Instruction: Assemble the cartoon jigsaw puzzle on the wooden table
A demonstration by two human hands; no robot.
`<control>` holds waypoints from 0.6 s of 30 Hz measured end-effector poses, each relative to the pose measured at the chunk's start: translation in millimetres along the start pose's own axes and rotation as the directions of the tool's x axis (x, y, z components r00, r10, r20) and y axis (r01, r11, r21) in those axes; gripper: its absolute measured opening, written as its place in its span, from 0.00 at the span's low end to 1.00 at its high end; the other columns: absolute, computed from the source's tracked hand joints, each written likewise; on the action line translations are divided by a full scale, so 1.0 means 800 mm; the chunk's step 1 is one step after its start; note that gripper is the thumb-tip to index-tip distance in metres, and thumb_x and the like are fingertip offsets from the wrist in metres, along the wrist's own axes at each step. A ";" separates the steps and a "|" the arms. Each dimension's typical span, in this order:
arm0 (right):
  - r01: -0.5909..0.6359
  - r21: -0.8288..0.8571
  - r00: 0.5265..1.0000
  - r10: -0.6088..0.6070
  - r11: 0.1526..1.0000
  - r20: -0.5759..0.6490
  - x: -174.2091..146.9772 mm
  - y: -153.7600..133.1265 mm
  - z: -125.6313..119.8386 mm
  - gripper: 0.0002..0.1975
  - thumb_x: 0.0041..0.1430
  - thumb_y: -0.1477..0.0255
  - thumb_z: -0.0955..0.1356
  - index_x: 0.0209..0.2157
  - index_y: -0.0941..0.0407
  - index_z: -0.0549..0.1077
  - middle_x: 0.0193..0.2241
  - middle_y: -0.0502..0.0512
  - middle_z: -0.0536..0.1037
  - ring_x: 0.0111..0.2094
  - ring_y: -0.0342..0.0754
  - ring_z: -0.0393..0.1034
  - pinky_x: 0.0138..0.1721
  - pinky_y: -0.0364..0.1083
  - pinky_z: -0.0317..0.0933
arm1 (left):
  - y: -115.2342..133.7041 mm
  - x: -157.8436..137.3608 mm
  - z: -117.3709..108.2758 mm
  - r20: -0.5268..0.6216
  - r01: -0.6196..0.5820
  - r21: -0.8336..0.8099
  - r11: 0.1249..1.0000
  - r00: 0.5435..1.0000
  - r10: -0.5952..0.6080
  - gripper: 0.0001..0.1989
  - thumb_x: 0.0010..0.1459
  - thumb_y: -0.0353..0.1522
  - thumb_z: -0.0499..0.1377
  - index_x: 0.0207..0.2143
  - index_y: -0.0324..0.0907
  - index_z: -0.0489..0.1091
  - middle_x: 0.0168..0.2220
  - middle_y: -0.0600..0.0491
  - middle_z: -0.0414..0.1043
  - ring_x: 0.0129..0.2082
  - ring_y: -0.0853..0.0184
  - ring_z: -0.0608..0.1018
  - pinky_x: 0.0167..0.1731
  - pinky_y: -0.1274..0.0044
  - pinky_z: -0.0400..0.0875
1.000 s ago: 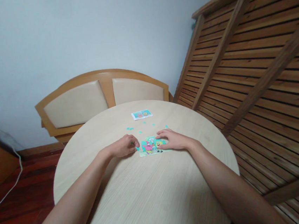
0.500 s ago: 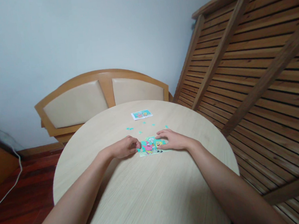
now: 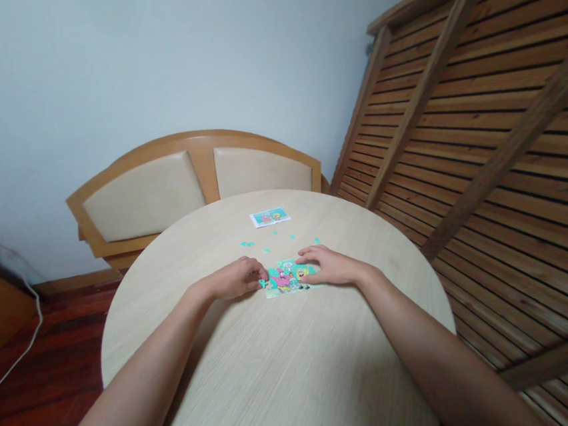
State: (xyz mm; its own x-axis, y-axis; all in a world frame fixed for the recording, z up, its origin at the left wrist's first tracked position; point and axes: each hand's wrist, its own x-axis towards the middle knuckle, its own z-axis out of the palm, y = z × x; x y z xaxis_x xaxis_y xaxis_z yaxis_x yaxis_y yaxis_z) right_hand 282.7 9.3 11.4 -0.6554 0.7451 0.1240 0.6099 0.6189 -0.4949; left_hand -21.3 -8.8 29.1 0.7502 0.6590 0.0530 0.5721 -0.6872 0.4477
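On the round table lies a jigsaw puzzle [image 3: 286,281] with colourful cartoon characters on a turquoise background, partly put together. At its left edge, my left hand [image 3: 237,279] has its fingers closed on a small turquoise puzzle piece [image 3: 263,283]. My right hand [image 3: 330,266] rests on the puzzle's right side, thumb and fingers spread apart and nothing visible between them. The fingers cover part of the puzzle's right end. Beyond the hands are several loose turquoise pieces [image 3: 247,244].
A picture card [image 3: 270,217] showing similar characters lies farther back on the pale round table [image 3: 259,376]. Behind the table stands a padded wooden headboard [image 3: 144,196]. Slatted wooden panels [image 3: 457,129] lean at the right. A white cable [image 3: 37,317] hangs at the left.
The turquoise piece at my left fingertips has tilted slightly and shows more clearly beside the puzzle's edge. My right hand stays where it was.
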 end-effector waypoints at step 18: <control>-0.038 0.005 0.999 0.038 0.999 0.007 0.002 -0.004 -0.003 0.32 0.52 0.51 0.72 0.54 0.55 0.76 0.59 0.64 0.69 0.61 0.59 0.60 0.64 0.56 0.52 | 0.001 0.003 0.001 0.013 -0.018 -0.132 0.991 1.000 0.020 0.11 0.61 0.33 0.56 0.41 0.40 0.77 0.36 0.51 0.79 0.34 0.67 0.76 0.35 0.78 0.67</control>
State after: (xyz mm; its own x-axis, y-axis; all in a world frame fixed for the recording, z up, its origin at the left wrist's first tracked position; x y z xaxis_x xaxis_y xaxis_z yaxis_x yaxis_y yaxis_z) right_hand 280.6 9.5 14.8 -0.6347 0.7664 0.0987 0.6323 0.5885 -0.5039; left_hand -18.7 -7.6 28.5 0.7659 0.6410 0.0503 0.5095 -0.6528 0.5606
